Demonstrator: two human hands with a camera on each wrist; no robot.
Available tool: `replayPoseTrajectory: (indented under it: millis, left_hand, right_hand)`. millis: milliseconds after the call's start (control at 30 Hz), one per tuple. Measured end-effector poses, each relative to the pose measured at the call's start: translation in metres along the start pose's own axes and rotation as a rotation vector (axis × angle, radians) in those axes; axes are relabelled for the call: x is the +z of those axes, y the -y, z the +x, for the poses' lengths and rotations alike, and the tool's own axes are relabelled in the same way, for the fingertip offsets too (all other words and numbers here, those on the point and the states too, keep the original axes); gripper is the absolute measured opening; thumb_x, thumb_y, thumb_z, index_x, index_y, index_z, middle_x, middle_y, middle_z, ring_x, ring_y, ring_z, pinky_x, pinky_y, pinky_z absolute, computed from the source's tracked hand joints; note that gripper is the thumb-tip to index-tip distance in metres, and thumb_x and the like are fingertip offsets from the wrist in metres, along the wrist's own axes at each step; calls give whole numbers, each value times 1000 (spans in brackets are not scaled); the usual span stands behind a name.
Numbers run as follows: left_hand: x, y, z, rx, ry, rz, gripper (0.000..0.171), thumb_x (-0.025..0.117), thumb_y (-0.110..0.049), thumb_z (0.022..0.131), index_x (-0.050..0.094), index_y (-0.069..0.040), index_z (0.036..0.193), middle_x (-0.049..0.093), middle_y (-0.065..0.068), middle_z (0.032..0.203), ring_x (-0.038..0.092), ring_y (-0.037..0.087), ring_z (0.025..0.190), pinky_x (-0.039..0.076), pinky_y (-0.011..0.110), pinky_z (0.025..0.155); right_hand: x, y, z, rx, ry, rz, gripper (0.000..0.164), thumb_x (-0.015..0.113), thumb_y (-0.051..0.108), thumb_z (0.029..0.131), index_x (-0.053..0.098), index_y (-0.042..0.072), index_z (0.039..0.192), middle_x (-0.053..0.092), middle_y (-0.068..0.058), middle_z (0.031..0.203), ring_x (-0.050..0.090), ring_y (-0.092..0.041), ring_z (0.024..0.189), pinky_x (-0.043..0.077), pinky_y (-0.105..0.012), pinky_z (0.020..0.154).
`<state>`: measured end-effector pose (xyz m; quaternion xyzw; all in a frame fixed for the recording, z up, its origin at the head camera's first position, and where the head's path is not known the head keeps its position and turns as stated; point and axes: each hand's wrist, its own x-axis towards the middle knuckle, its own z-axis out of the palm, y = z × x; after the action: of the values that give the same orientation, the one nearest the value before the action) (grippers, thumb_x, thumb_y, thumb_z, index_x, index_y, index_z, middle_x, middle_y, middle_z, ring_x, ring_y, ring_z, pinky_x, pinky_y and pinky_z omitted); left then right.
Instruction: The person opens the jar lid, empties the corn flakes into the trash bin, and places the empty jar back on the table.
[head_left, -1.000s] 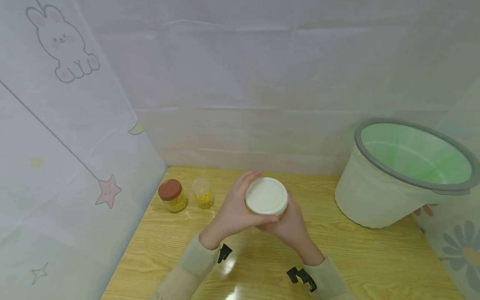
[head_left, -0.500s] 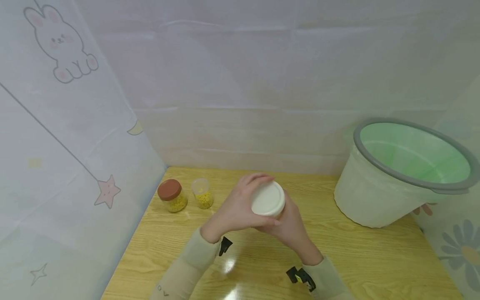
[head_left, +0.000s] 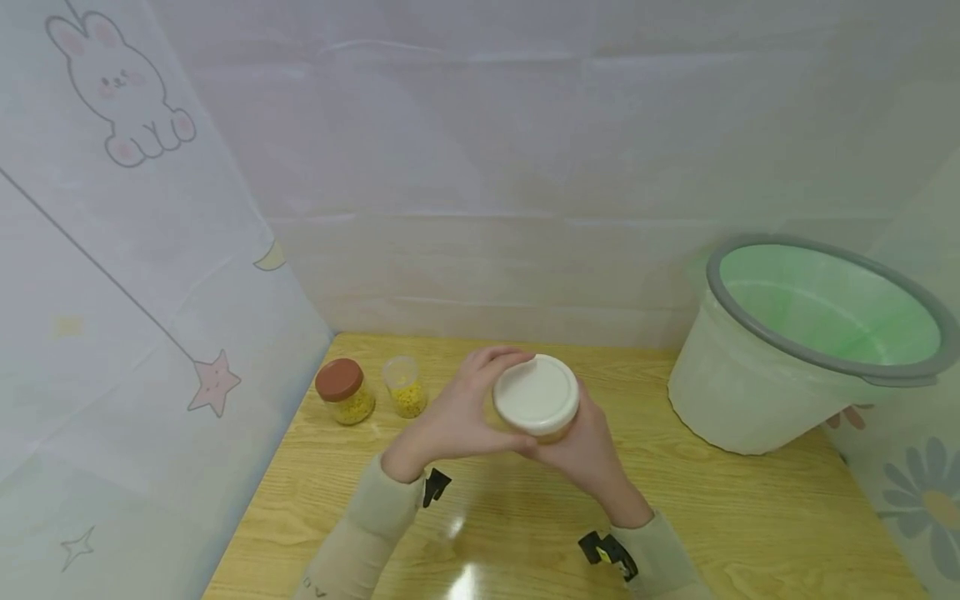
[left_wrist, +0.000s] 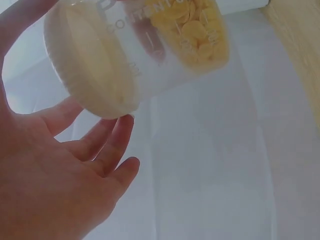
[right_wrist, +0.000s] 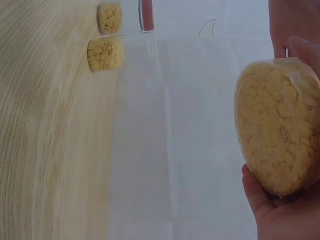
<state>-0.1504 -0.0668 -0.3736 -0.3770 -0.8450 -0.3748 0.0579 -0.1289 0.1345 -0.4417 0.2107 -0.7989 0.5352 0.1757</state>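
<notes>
A clear jar of yellow flakes or chips [right_wrist: 272, 127] is held above the table, its screw lid [head_left: 536, 395] facing up toward the head camera. My left hand [head_left: 459, 415] has its thumb and fingers round the left side of the white lid. In the left wrist view the fingertips touch the rim of the lid [left_wrist: 85, 60], and printed lettering shows on the jar's clear wall. My right hand [head_left: 588, 446] grips the body of the jar from the right and below. The jar's base faces the right wrist camera.
A jar with a red-brown lid [head_left: 341, 381] and a smaller, clear-topped container [head_left: 406, 387] of yellow bits stand at the table's back left. A large white bucket with a grey rim [head_left: 750, 367] stands at the right. Printed cloth walls bound the wooden table [head_left: 495, 533].
The lid tilted to the right half a second ago and now faces up again. My left wrist has shifted slightly left, showing more of the lid. The other containers stay put.
</notes>
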Motion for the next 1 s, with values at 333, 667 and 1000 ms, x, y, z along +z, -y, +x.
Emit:
replayPoseTrajectory:
  millis: [333,667,1000]
  left_hand:
    - [-4,-2,-6,2,-8,41,89,78,-54,68,37,-26,142,37,-5,131,36,10,118,39,41,94]
    - [-3,-2,-4,-49,-41,-18,89,78,-56,67,31,-39,141,32,-10,137,34,10,123,38,45,94]
    - [7,-5,4,-60,37,14,97,72,-70,61,34,-34,142,33,-11,141,34,10,123,42,40,88]
  right_hand:
    - [-4,-1,-1,29,-14,23,102,92,29,56,35,24,140,52,3,126,51,-19,112,41,-46,92]
    - [-6,28,0,49,16,31,96,92,21,57,40,11,137,54,0,123,52,-19,110,42,-44,90]
    - [3,33,-2,57,114,32,96,92,21,58,39,11,137,53,-2,123,53,-21,106,46,-44,84]
